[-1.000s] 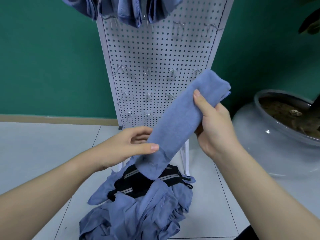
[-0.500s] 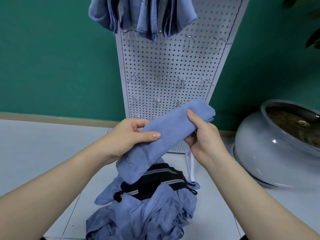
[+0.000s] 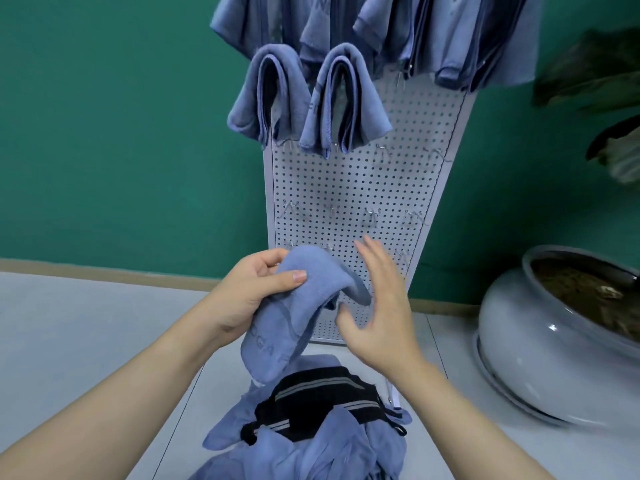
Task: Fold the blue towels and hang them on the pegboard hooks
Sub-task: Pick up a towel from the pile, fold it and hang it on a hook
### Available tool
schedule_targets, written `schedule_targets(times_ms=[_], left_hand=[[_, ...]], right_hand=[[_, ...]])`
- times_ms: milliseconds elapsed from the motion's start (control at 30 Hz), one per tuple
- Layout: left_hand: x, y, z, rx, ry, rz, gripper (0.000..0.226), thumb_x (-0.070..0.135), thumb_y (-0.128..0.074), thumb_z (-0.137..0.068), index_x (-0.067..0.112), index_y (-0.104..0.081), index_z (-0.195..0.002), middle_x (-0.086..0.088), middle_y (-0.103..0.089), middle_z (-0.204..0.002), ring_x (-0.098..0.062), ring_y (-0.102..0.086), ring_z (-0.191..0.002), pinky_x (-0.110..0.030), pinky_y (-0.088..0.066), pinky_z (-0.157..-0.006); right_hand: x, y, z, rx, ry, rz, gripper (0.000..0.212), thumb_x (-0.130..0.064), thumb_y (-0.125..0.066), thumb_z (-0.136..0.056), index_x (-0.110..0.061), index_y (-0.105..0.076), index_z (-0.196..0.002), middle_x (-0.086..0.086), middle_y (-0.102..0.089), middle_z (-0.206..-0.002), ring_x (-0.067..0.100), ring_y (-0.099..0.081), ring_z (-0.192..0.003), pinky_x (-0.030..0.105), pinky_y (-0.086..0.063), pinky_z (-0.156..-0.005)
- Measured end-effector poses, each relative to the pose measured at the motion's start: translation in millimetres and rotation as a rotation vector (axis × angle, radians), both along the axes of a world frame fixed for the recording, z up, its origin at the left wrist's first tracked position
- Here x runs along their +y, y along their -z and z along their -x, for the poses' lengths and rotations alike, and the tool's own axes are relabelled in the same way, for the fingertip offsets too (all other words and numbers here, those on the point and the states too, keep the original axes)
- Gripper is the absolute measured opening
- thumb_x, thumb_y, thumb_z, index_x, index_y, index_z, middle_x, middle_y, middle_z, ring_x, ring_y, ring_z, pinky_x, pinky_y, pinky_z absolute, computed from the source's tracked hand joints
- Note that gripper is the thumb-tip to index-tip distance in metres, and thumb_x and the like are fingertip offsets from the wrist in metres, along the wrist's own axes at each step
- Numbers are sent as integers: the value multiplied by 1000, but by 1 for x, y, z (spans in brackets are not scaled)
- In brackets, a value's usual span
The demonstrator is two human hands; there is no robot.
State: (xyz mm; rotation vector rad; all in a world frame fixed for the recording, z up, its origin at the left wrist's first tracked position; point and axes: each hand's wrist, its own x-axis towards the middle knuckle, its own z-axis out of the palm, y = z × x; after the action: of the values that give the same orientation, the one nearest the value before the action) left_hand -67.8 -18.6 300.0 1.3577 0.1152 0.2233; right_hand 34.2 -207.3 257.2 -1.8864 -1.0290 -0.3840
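— Towel (image 3: 294, 306) first: where is it on my head view?

— Blue, folded over itself, draped in my left hand (image 3: 249, 292) in front of the lower part of the white pegboard (image 3: 349, 188). My thumb lies across its top and the fingers curl behind, so that hand is grasping it. One end hangs down toward the floor, lettering showing on it.

— And my right hand (image 3: 381, 306)?

— Released: fingers spread and straight, slightly blurred, just beside the towel's folded end. I cannot tell if it touches the cloth.

— What is on the board?

— Two folded towels (image 3: 308, 98) hang side by side over hooks, with more blue towels (image 3: 450, 39) bunched along the top. Bare wire hooks (image 3: 372, 216) show in rows below.

— Underneath?

— A heap of blue towels (image 3: 311, 448) on the pale floor (image 3: 86, 341) at the board's foot, with a black striped cloth (image 3: 322, 403) lying among them. A round grey planter (image 3: 547, 344) stands to the right, against the green wall (image 3: 121, 133).
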Motion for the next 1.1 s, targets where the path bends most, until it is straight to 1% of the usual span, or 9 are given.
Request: schedule_targets(times_ms=[100, 267, 400, 500, 633, 800, 900, 1000, 1100], left_hand=[[-4, -4, 3, -2, 43, 24, 37, 14, -71, -82, 0, -66, -116, -16, -76, -100, -24, -74, -84, -29, -59, -72], [-6, -4, 5, 5, 79, 13, 46, 16, -71, -83, -3, -63, -124, -18, -75, -104, -27, -73, -88, -31, -59, -74], [-3, -4, 4, 25, 39, -50, 46, 24, -77, -81, 1, -65, -119, -16, -76, -103, -25, -73, -88, -31, -59, -77], [0, 3, 1, -2, -249, -483, 48, 48, -84, -69, 20, -69, -105, 0, -75, -96, -12, -68, -82, -28, -55, -80], [-3, 12, 3, -264, -490, -1095, 17, 27, -75, -91, 25, -72, -108, 14, -64, -92, -8, -61, -82, -29, -52, -78], [-33, 3, 12, -261, -385, -1011, 41, 36, -46, -101, 19, -65, -133, 9, -64, -118, -5, -59, -108, -27, -47, -96], [-49, -11, 7, -221, -330, -1055, 54, 47, -46, -90, 25, -54, -139, 13, -53, -124, -6, -54, -115, -34, -49, -96], [-64, -37, -10, -296, -409, -1067, 35, 36, -56, -90, 27, -55, -123, 12, -51, -113, -9, -54, -104, -36, -51, -85], [-74, -67, -33, -337, -512, -1017, 17, 20, -59, -92, 22, -56, -108, 6, -52, -104, -16, -53, -91, -43, -49, -79]], right_hand=[[10, 2, 3, -183, -6, 46, 80, -37, -68, -82, -21, -41, -155, -1, -36, -165, 16, -27, -155, 47, -23, -127], [18, -4, 10, -46, -16, -137, 62, -23, -57, -79, -12, -60, -140, 0, -63, -142, 16, -57, -134, 44, -48, -109], [21, -15, 22, 79, 20, -141, 57, -22, -52, -76, -21, -67, -131, -8, -74, -119, 13, -69, -103, 37, -57, -89], [22, -24, 23, 177, 90, -16, 51, -35, -47, -77, -31, -72, -121, -13, -73, -83, 15, -62, -73, 38, -56, -74], [24, -34, 23, 223, 193, 85, 33, -30, -53, -81, -34, -73, -107, -12, -70, -72, 15, -60, -69, 39, -54, -70], [22, -56, 19, 286, 260, 11, 6, -24, -63, -83, -28, -59, -83, -9, -66, -70, 21, -61, -73, 45, -53, -70], [14, -81, 15, 298, 255, -25, 18, -20, -64, -83, -23, -53, -69, -7, -59, -60, 16, -53, -61, 41, -48, -60], [3, -112, 11, 241, 261, -48, 29, -18, -65, -83, -23, -46, -61, -13, -52, -51, 10, -42, -53, 30, -34, -52], [-9, -141, 2, 171, 275, -55, 19, -18, -65, -82, -15, -52, -68, -4, -54, -57, 15, -43, -58, 40, -42, -57]])
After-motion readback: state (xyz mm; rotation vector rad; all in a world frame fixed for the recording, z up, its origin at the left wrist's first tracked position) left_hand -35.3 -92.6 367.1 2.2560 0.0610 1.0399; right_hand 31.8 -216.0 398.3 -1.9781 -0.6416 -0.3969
